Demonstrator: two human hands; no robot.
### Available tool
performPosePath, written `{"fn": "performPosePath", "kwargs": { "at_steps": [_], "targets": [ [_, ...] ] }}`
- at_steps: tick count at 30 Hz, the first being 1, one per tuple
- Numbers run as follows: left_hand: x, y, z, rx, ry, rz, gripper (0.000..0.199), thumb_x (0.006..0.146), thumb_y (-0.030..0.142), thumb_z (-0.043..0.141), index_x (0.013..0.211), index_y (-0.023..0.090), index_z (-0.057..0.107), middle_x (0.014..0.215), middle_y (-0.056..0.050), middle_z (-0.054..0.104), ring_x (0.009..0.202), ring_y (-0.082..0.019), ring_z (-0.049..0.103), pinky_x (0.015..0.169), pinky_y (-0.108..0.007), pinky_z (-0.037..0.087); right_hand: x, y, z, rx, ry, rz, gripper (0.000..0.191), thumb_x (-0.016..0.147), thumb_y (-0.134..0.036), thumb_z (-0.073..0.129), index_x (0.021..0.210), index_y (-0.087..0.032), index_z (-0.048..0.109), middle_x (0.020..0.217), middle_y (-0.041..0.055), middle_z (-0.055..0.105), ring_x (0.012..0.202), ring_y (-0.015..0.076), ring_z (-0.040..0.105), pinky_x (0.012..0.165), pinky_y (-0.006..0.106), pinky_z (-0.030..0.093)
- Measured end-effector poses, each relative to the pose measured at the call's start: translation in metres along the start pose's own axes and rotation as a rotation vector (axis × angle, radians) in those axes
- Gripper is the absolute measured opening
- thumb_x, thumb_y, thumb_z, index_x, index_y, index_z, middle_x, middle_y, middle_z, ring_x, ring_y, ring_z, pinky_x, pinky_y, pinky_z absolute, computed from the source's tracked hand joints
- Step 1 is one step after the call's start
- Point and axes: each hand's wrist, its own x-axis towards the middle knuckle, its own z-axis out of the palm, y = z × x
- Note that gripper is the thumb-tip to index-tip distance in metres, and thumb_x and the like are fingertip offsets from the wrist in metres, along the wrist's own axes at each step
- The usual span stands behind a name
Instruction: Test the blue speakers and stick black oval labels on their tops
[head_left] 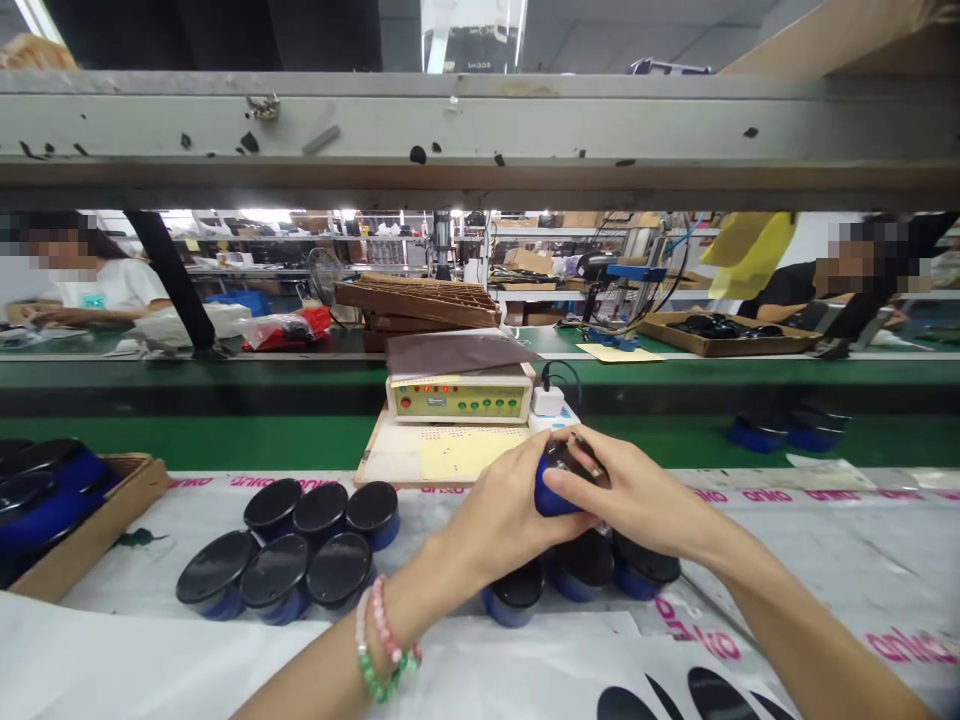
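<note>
Both hands meet over the bench, wrapped round one blue round case with a glossy black top. My left hand, with beaded bracelets at its wrist, closes on the case from the left. From the right, my right hand grips it, thumb across the blue side and fingers at the black top; whether a small part is between those fingers, I cannot tell. Below the hands stand similar cases, partly hidden. To the left, several more black-topped blue cases stand in two rows.
A cardboard tray of blue cases sits at the left. Behind my hands is a control box with lit red lights beside a white plug adapter. A green belt crosses behind. Two people sit beyond; a shelf beam hangs above.
</note>
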Motion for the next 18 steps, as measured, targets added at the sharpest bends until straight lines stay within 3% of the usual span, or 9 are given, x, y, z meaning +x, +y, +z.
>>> {"fn": "performPosePath", "kwargs": {
  "at_steps": [2, 6, 11, 13, 15, 18],
  "targets": [
    [0.001, 0.012, -0.008, -0.033, -0.008, 0.018, 0.049, 0.074, 0.023, 0.072, 0.119, 0.026, 0.051, 0.115, 0.001, 0.063, 0.105, -0.019, 0.06, 0.092, -0.027, 0.044, -0.002, -0.007, 0.003, 0.103, 0.005, -0.013, 0.029, 0.082, -0.048, 0.048, 0.073, -0.022, 0.037, 0.068, -0.0043, 0.037, 0.062, 0.0124, 0.036, 0.056, 0.025, 0.035],
    [0.0, 0.018, -0.015, 0.01, -0.022, -0.024, 0.046, 0.072, 0.024, 0.074, 0.113, 0.027, 0.054, 0.111, 0.002, 0.065, 0.098, -0.02, 0.062, 0.087, -0.027, 0.047, 0.0, -0.007, 0.014, 0.265, 0.093, 0.04, 0.026, 0.079, -0.045, 0.05, 0.073, -0.022, 0.039, 0.069, -0.0039, 0.038, 0.066, 0.0133, 0.04, 0.059, 0.026, 0.038],
    [-0.001, 0.027, -0.025, 0.141, -0.034, -0.02, 0.056, 0.071, 0.024, 0.075, 0.122, 0.027, 0.051, 0.118, -0.001, 0.063, 0.106, -0.023, 0.06, 0.092, -0.032, 0.046, -0.001, -0.009, 0.017, 0.324, 0.182, 0.034, 0.036, 0.077, -0.05, 0.054, 0.068, -0.023, 0.034, 0.068, -0.0041, 0.038, 0.063, 0.0131, 0.04, 0.057, 0.025, 0.037],
    [-0.003, 0.041, -0.045, 0.258, -0.007, -0.009, 0.065, 0.071, 0.03, 0.076, 0.129, 0.024, 0.047, 0.131, -0.005, 0.055, 0.118, -0.027, 0.052, 0.099, -0.037, 0.041, 0.0, -0.013, 0.016, 0.301, 0.205, 0.012, 0.037, 0.078, -0.053, 0.053, 0.069, -0.023, 0.034, 0.069, -0.0039, 0.038, 0.063, 0.0134, 0.04, 0.057, 0.026, 0.037],
    [-0.007, 0.062, -0.073, 0.359, 0.133, 0.014, 0.065, 0.077, 0.04, 0.07, 0.133, 0.021, 0.043, 0.139, -0.007, 0.047, 0.125, -0.028, 0.047, 0.104, -0.039, 0.038, 0.004, -0.021, 0.018, 0.179, 0.193, -0.01, 0.033, 0.081, -0.054, 0.05, 0.075, -0.023, 0.039, 0.069, -0.0038, 0.039, 0.063, 0.0136, 0.041, 0.058, 0.026, 0.037],
    [-0.014, 0.092, -0.117, 0.443, 0.381, 0.069, 0.045, 0.086, 0.041, 0.059, 0.126, 0.022, 0.05, 0.125, -0.002, 0.059, 0.112, -0.022, 0.057, 0.097, -0.035, 0.044, 0.021, -0.039, 0.038, -0.084, 0.026, -0.103, 0.028, 0.084, -0.049, 0.049, 0.081, -0.022, 0.043, 0.069, -0.0032, 0.044, 0.063, 0.014, 0.043, 0.057, 0.026, 0.036]
  ]
}}
